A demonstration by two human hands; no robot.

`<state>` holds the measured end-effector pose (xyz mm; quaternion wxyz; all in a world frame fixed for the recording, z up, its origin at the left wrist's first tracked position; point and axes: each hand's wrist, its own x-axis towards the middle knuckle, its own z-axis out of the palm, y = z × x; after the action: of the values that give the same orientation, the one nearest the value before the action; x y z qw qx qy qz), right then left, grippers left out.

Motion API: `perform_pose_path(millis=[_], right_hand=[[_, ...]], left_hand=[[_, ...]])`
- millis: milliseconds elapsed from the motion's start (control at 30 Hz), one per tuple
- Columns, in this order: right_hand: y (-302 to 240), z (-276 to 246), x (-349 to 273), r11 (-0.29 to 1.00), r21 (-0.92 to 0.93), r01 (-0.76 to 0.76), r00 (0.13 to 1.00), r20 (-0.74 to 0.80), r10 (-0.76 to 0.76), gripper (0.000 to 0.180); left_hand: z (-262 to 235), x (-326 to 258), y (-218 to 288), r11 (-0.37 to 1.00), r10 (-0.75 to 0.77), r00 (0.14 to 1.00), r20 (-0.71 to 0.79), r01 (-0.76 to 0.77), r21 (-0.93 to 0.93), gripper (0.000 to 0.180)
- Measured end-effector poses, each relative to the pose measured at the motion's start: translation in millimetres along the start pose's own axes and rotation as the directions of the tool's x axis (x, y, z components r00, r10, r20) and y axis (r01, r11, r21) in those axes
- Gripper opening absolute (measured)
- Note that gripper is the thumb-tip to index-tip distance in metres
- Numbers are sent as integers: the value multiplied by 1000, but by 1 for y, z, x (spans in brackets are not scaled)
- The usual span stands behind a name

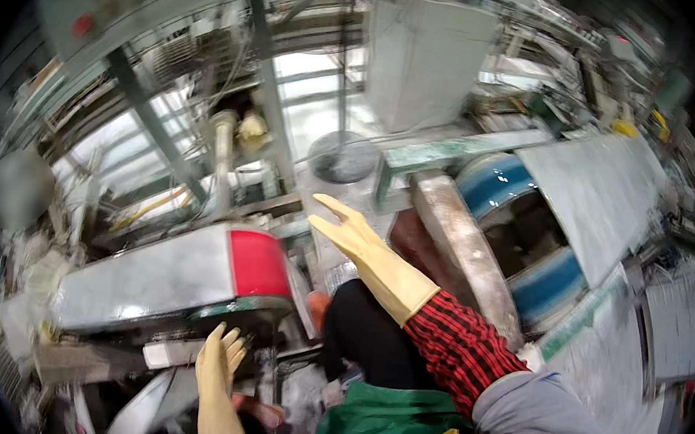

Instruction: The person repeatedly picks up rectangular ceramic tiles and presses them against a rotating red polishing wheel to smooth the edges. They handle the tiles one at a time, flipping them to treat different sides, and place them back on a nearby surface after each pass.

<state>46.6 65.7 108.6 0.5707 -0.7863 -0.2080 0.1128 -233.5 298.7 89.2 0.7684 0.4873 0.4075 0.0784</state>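
A worker in long yellow rubber gloves stands over wet, grimy machinery, both hands bare of any load. The left hand (223,356) hangs low with its fingers (230,345) slightly apart and pointing upward, their tips just below the dark green lower rim of a marble-grey machine housing (146,276) with a red end panel (258,263); it appears near or just touching that rim, but the frame does not settle which. The housing's long axis runs from above the fingertips away to the left and slightly downward, so the red end lies nearest, up and a little right of those fingers. The right hand (354,235) is raised higher, palm open, fingers (328,204) spread and empty, pointing up and left, gripping nothing. Its forearm wears a red-and-black checked sleeve (457,347) over a green apron (380,428). A blue-striped drum (495,182) and a slanted grey roller (463,246) lie to the right of that raised hand, well apart from its fingertips. The left hand is clearly the nearer one to the housing.
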Motion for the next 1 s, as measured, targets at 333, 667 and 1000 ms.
perform_pose_path(millis=[333, 667, 1000], right_hand=[[91, -371, -130, 269, -850, -453, 789, -523, -322, 63], [166, -452, -194, -205, -550, -809, 555, -831, 39, 69], [123, -448, -174, 51, -529, -847, 522, -811, 266, 40]], left_hand=[[21, 4, -73, 977, -131, 987, -98, 145, 157, 41], [-4, -1, -195, 884, -430, 903, 6, 419, 205, 25], [33, -2, -140, 905, -358, 921, -153, 383, 185, 31]])
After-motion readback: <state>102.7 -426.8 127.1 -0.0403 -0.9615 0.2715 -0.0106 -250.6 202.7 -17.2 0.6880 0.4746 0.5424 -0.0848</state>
